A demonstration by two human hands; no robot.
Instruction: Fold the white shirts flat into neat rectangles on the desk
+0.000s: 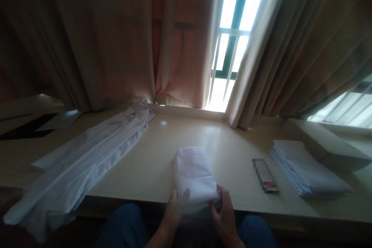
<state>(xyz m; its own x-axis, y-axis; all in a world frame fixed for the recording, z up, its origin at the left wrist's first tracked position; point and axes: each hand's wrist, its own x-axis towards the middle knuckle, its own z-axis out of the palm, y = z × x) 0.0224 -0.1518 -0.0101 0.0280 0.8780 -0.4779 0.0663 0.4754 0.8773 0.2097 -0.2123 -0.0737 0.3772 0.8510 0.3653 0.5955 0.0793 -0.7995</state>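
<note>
A thick, neatly folded white cloth (196,174) lies at the table's front edge, its near end between my two hands. My left hand (176,205) grips the near left corner, with the thumb resting on top. On the near right corner, my right hand (223,209) has its fingers curled around the side and its thumb at the front. The fingertips underneath are hidden. To the left, a long white garment (99,151) is spread loosely across the table and hangs over the front edge.
A stack of folded white cloth (308,170) sits at the right, beside a pale box-like block (328,139). Between it and my hands lies a pixelated flat object (265,176). Papers (58,120) lie at far left. Curtains (261,66) hang behind the table (151,162).
</note>
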